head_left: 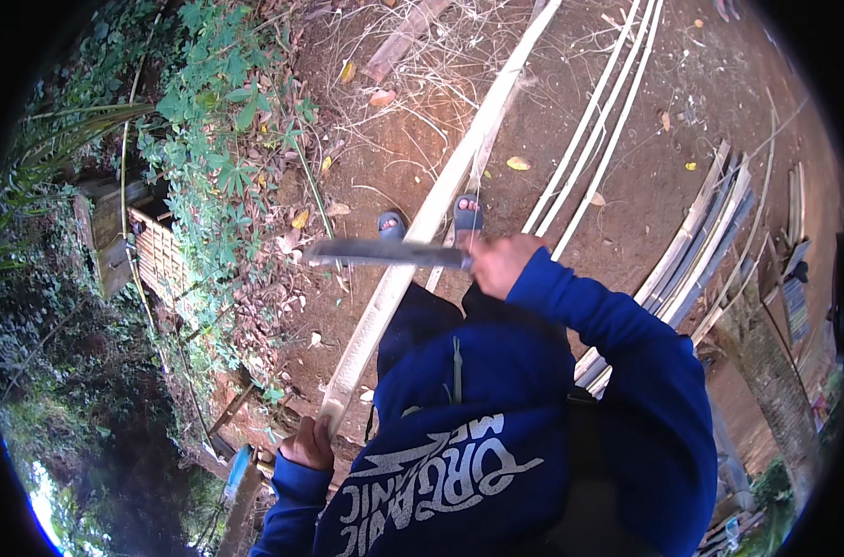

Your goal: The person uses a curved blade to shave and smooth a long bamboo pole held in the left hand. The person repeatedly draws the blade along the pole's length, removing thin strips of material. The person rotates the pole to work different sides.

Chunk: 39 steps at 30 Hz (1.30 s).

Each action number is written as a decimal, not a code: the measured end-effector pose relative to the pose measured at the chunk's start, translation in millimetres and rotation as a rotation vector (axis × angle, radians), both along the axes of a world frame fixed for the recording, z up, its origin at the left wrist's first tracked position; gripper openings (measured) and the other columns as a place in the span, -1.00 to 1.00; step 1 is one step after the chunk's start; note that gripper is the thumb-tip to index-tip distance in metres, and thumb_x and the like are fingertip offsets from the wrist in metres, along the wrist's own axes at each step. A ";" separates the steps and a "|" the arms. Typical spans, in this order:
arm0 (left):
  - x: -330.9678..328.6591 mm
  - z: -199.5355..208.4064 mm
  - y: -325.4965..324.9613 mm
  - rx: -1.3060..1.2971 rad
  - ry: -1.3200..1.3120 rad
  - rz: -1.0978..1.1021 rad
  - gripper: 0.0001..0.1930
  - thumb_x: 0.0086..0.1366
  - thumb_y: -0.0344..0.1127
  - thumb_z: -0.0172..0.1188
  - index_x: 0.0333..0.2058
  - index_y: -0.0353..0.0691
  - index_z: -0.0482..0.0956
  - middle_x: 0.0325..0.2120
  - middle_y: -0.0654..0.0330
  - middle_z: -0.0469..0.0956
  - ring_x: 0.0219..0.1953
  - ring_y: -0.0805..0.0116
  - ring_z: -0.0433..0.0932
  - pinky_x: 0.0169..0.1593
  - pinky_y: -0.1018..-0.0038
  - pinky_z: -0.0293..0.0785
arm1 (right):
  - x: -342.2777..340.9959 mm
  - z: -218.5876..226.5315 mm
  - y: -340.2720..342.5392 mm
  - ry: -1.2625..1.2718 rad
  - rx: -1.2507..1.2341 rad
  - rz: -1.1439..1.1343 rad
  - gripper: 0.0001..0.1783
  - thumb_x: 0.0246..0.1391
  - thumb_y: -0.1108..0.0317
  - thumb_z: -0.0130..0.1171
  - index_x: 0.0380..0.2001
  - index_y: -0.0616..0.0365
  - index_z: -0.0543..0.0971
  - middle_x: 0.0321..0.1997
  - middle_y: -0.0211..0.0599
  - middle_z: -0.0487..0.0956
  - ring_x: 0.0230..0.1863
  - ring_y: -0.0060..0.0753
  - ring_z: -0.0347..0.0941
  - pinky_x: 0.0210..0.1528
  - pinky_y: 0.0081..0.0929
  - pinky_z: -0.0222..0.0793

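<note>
A long, pale strip of split bamboo runs from the lower left up to the top of the view. My left hand is closed round its near end. In my right hand is the handle of a machete, its dark blade pointing left and crossing over the strip. The blade is a little blurred, and I cannot tell whether it touches the bamboo. My feet in dark sandals stand on either side of the strip.
Thin pale bamboo slats lie on the dirt to the right, with a bundle of longer split pieces beyond them. A tree trunk stands at the right. Green plants and a slatted bamboo crate are on the left.
</note>
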<state>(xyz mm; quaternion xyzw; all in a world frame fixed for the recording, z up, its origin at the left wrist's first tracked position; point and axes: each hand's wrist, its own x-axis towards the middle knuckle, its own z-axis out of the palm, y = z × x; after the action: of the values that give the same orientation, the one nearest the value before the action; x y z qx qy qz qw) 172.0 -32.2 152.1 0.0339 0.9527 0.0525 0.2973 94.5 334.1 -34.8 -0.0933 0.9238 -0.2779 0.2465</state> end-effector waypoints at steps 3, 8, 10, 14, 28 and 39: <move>-1.9 8.9 3.5 -0.002 -0.005 0.033 -0.73 0.32 -0.25 0.03 -0.57 -0.17 0.36 -0.79 -0.01 0.40 -0.73 -0.05 0.46 -0.67 0.17 0.33 | 7.1 -19.2 -7.9 0.157 0.034 0.149 -0.73 0.00 0.16 0.04 -0.24 0.02 0.43 -0.59 -0.13 0.57 -0.59 -0.01 0.55 -0.52 0.12 0.37; 20.2 -2.0 -8.0 0.036 0.016 -0.003 -0.72 0.32 -0.25 0.04 -0.58 -0.17 0.37 -0.80 0.03 0.36 -0.76 -0.01 0.43 -0.67 0.19 0.32 | -34.9 -65.6 79.6 -0.026 0.341 -0.307 -0.70 -0.06 0.29 0.13 -0.23 0.17 0.49 -0.52 -0.03 0.57 -0.42 0.03 0.56 -0.38 -0.10 0.49; 20.2 -6.0 -18.7 0.037 0.035 0.007 -0.72 0.32 -0.25 0.04 -0.58 -0.17 0.36 -0.80 0.04 0.36 -0.75 -0.01 0.43 -0.67 0.19 0.31 | -22.9 -49.2 55.1 -0.041 0.202 -0.290 -0.69 -0.06 0.29 0.10 -0.21 0.16 0.47 -0.55 -0.05 0.57 -0.47 0.04 0.55 -0.38 -0.09 0.49; -5.8 -10.4 4.2 0.122 0.023 -0.022 -0.74 0.33 -0.26 0.03 -0.55 -0.18 0.36 -0.79 0.02 0.37 -0.75 0.00 0.44 -0.68 0.19 0.30 | 6.7 15.7 -27.4 0.104 -0.019 0.112 -0.73 -0.12 0.23 0.11 -0.31 0.09 0.44 -0.55 -0.09 0.59 -0.50 -0.07 0.57 -0.47 -0.06 0.45; 20.5 -10.2 -20.3 0.090 0.012 0.042 -0.71 0.33 -0.20 0.03 -0.56 -0.17 0.34 -0.81 -0.03 0.37 -0.76 -0.04 0.43 -0.68 0.17 0.29 | -12.1 -22.4 12.8 0.070 0.148 0.015 -0.79 0.00 0.22 0.03 -0.33 0.08 0.43 -0.59 -0.10 0.56 -0.59 0.02 0.54 -0.49 0.04 0.46; 74.3 14.9 -74.8 0.178 -0.089 0.017 -0.56 0.24 -0.02 0.15 -0.61 -0.22 0.28 -0.85 0.03 0.32 -0.79 0.03 0.43 -0.71 0.24 0.28 | -58.7 -133.2 151.6 -0.088 0.481 -0.497 -0.69 -0.01 0.24 0.07 -0.18 0.09 0.52 -0.40 0.02 0.59 -0.30 0.12 0.54 -0.21 -0.01 0.47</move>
<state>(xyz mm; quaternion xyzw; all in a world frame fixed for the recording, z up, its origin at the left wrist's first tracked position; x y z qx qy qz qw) 246.3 -106.9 167.0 0.0499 0.9304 0.1410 0.3346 35.8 485.7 -168.0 0.2076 0.9457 -0.1074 0.2257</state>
